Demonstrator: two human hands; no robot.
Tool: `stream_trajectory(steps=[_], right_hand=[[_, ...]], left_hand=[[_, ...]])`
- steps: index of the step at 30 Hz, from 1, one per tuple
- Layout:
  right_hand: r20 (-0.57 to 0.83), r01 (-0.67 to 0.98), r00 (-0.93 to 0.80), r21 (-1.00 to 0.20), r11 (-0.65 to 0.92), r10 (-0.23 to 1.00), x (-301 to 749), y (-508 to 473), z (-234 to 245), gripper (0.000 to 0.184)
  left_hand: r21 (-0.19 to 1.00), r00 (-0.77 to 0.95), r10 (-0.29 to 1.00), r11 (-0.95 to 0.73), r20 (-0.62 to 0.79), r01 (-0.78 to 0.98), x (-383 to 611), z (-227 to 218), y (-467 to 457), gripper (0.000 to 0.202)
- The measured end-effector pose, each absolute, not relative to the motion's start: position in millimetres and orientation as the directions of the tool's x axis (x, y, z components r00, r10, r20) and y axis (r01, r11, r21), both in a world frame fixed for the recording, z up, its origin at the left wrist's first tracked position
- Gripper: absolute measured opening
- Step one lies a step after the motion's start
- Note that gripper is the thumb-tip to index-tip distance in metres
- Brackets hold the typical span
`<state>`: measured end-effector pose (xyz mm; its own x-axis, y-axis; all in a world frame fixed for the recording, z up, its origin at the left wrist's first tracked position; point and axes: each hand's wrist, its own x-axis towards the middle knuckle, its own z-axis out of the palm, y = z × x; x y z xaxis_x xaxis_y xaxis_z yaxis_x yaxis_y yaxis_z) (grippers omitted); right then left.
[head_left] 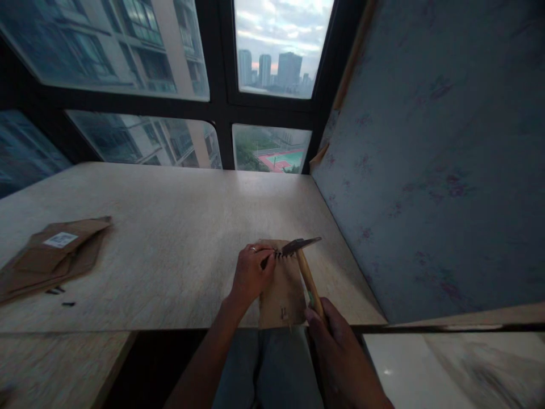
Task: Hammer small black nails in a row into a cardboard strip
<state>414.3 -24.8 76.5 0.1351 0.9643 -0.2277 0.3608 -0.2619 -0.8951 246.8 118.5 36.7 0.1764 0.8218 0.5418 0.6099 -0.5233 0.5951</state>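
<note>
A piece of brown cardboard (276, 295) lies at the table's front edge, with a row of small dark nails (286, 255) standing along its far end. My left hand (254, 270) rests on the cardboard's left side. Its thumb and forefinger are pinched at the left end of the row, on what looks like a nail, mostly hidden by the fingers. My right hand (330, 326) is wrapped round the wooden handle of a hammer (310, 278). The dark metal hammer head is over the row of nails, just right of my left fingertips; whether it touches them I cannot tell.
A stack of folded brown cardboard (59, 250) with a white label lies on the left of the pale table (170, 227). Several loose dark nails (68, 304) lie in front of it. A flower-patterned wall (404, 199) bounds the right side; dark-framed windows (221, 108) stand behind.
</note>
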Motion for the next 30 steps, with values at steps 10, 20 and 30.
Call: stream_trajectory(steps=[10,20,30], right_hand=[[-0.205,0.309,0.205,-0.914,-0.262,0.957,404.6,-25.7,52.7,0.040],[-0.207,0.231,0.279,-0.933,-0.275,0.938,398.5,-27.9,58.0,0.041],[-0.246,0.154,0.316,-0.940,-0.306,0.916,411.4,-45.1,67.5,0.042]], left_hand=[[0.779,0.047,0.865,-0.471,0.499,0.415,241.8,24.7,114.3,0.032],[0.859,0.016,0.890,-0.444,0.455,0.254,231.2,35.1,113.9,0.033],[0.738,-0.064,0.806,-0.503,0.588,0.450,177.0,47.1,98.1,0.030]])
